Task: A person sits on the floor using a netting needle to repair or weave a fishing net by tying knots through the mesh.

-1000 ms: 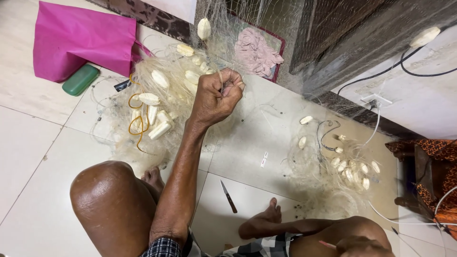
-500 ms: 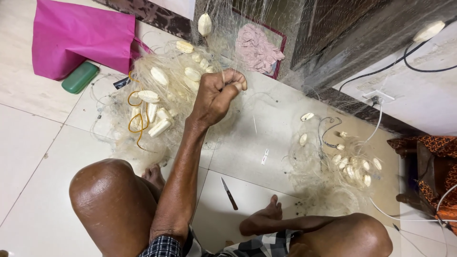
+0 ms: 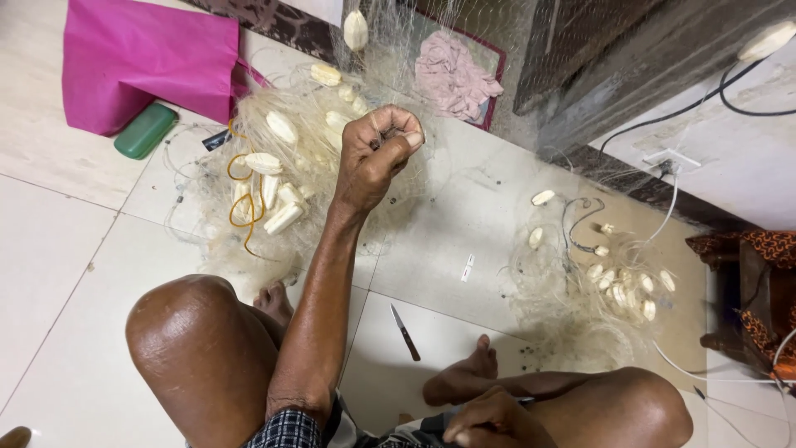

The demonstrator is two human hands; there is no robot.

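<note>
My left hand (image 3: 377, 153) is stretched out in front of me, its fingers pinched shut on strands of a fine, pale fishing net (image 3: 390, 75) that hangs down from above. Beneath it a heap of the same net (image 3: 274, 191) lies on the tiles, with several white oval floats and a loop of orange cord. My right hand (image 3: 489, 419) is low by my right leg with curled fingers; what it holds is hidden. A small knife (image 3: 405, 332) lies on the floor between my feet.
A second net pile with floats (image 3: 609, 286) lies to the right near white and black cables. A pink bag (image 3: 145, 54) and a green case (image 3: 145, 130) sit at the upper left. A pink cloth (image 3: 456, 75) lies by the dark wall base.
My left hand has risen slightly with the net strands still pinched. My right hand has shifted left along my leg.
</note>
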